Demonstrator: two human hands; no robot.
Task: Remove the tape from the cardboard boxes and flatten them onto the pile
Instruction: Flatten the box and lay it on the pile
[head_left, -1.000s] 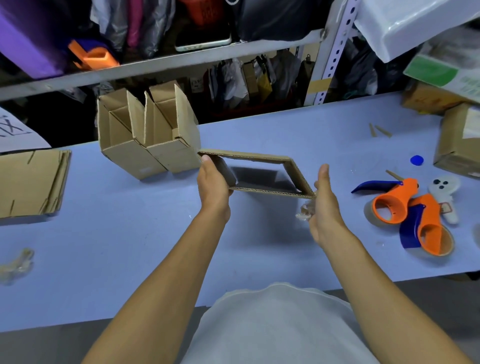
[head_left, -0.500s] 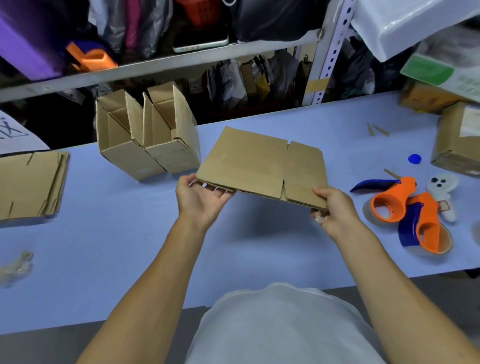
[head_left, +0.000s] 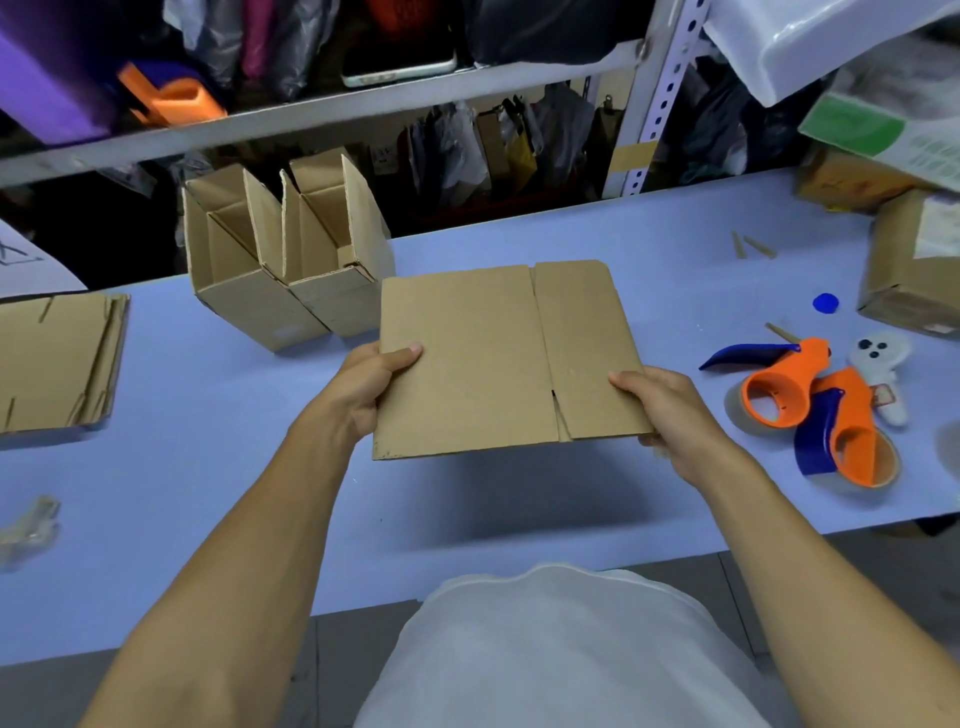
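The flattened box (head_left: 498, 358) is plain brown, the tabletop (head_left: 208, 467) pale blue. The tape dispensers (head_left: 810, 410) are orange with dark blue. A small cap (head_left: 825, 303) is blue.

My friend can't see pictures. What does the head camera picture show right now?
Two bare hands hold a flattened cardboard box level above a light blue table, the left hand gripping its left edge and the right hand its right edge. Two open boxes stand behind it, a pile of flattened cardboard lies far left, and orange tape dispensers lie to the right.

Left grip (head_left: 366, 387), right grip (head_left: 662, 410) apparently pinching.
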